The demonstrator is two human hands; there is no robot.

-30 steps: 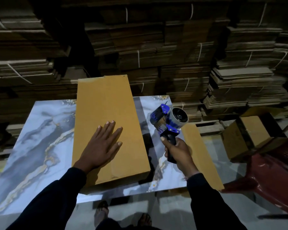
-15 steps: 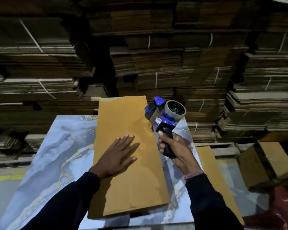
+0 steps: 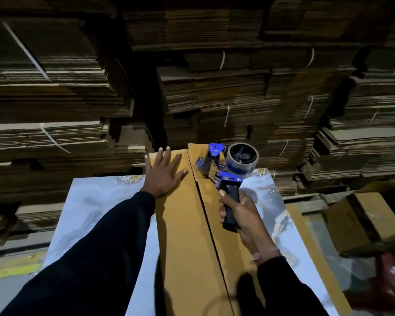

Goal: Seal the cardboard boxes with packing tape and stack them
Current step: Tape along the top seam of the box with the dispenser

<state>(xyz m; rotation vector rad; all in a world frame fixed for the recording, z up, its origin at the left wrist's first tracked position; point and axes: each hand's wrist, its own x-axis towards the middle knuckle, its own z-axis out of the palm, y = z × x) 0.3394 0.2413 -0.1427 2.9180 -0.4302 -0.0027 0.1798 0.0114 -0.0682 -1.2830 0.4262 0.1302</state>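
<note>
On the marbled tabletop [image 3: 89, 201], my left grip [image 3: 163, 176] released, flat on the cardboard box [image 3: 185, 236], right grip [image 3: 242, 215] grasping the tape dispenser [image 3: 228, 169] at its seam

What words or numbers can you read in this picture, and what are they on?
No text here can be read.
The blue plate on the tape dispenser carries small print, too tiny and blurred to make out.
The cardboard box under the left hand shows no printing.
The cardboard stacks behind show none either.

Long dark sleeves [image 3: 96, 258] down to both wrists
</note>
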